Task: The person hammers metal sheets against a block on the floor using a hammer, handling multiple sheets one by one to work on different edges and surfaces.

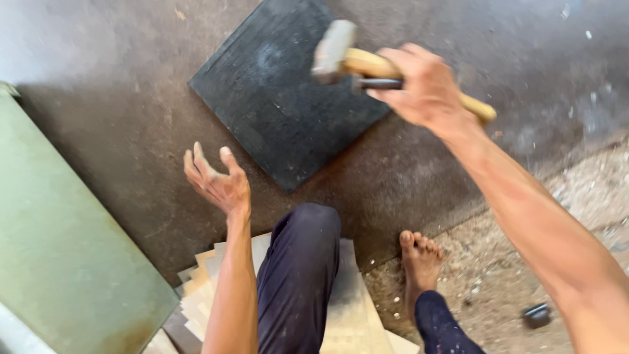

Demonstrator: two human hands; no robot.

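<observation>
My right hand [422, 88] grips a hammer [334, 47] with a pale wooden handle and a grey metal head. A short dark metal rod [379, 83] is held in the same hand, under the handle. The hammer head hovers over the right corner of a black square mat [275, 105] lying on the dark floor. My left hand [219, 180] is empty, fingers spread, held just left of the mat's near corner. My knee in dark trousers [304, 262] and a bare foot [419, 262] sit below.
A green metal panel [59, 255] slants along the left. A stack of pale flat boards [203, 295] lies under my leg. Rubble and wood chips cover the ground at the right, with a small dark metal piece [537, 316] among them.
</observation>
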